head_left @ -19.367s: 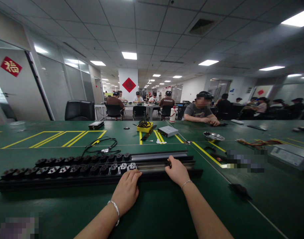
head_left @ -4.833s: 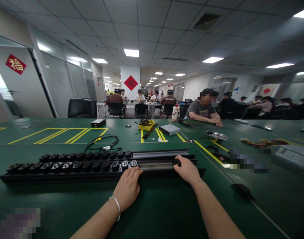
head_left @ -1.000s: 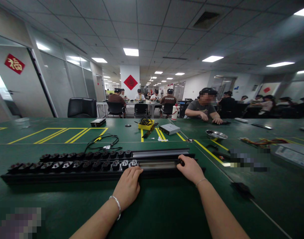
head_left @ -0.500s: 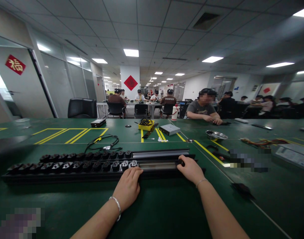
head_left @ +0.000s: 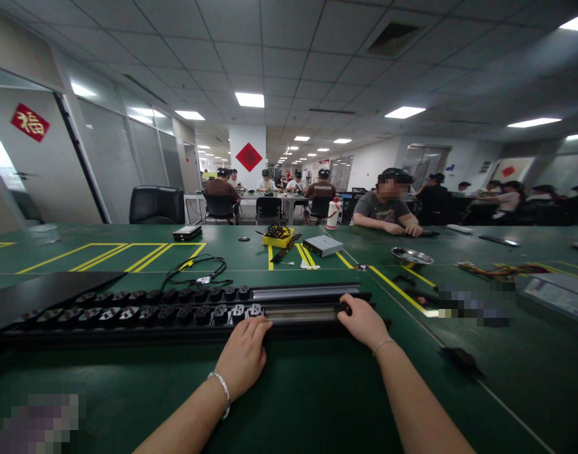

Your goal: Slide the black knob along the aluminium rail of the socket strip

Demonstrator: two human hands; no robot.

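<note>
A long black power strip (head_left: 175, 331) with two rows of socket modules (head_left: 142, 306) lies across the green table (head_left: 293, 403) in front of me. My left hand (head_left: 244, 359) rests on its near rail, fingertips curled against the last socket module in the front row. My right hand (head_left: 363, 323) grips a small black part at the right end of the bare metal channel (head_left: 300, 313). A flat black panel (head_left: 43, 293) has come in at the left and lies over the strip's far left end.
A black cable (head_left: 194, 271) lies behind the strip. Farther back are a yellow tray of cables (head_left: 276, 237), a grey box (head_left: 323, 245), a metal bowl (head_left: 411, 257) and a small black part (head_left: 459, 360) at my right. A person (head_left: 386, 211) sits across the table; others work behind.
A flat black panel has slid in from the left, over the strip's left end. Over the last seconds my right hand shifted slightly right along the channel; my left hand has stayed put.
</note>
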